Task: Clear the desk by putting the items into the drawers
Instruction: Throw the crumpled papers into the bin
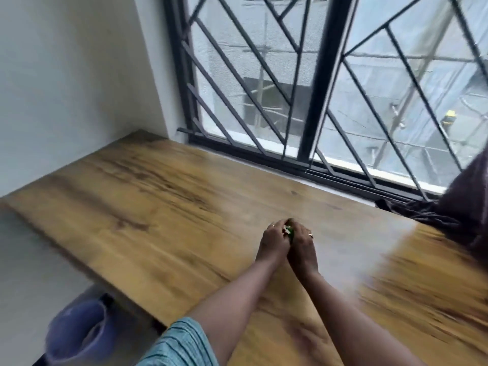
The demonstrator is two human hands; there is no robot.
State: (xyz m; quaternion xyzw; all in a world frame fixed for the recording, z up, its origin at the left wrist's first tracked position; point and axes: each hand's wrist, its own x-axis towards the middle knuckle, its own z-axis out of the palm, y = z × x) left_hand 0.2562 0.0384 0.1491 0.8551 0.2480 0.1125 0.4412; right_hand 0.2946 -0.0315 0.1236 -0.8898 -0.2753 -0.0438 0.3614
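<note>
The grip is closed tight. The left hand (273,240) and the right hand (303,243) are pressed side by side with the fingers curled in, and together they hold a small green thing (289,230). Only a bit of green and white peeps out between the fingers, at the far end of the grip. The rest is hidden inside the hands, and the view is too blurry to say what the thing is. There is a ring on a finger of each hand. The hands are low over the desk (163,196), but I cannot tell if they touch it.

The brown wooden top spreads out wide on every side of the hands. To the left it runs a long way to a slanting edge, and past that edge is the floor. A blue tub (79,331) stands down there, near the desk's corner. At the far left the desk meets a white wall (79,75). Along the far side it stops at a window (317,88) with black bars. To the right, well apart from the hands, a dark cloth (454,207) is heaped on the desk by the window. A striped blue-green sleeve (182,344) shows at the near end of the left arm.
</note>
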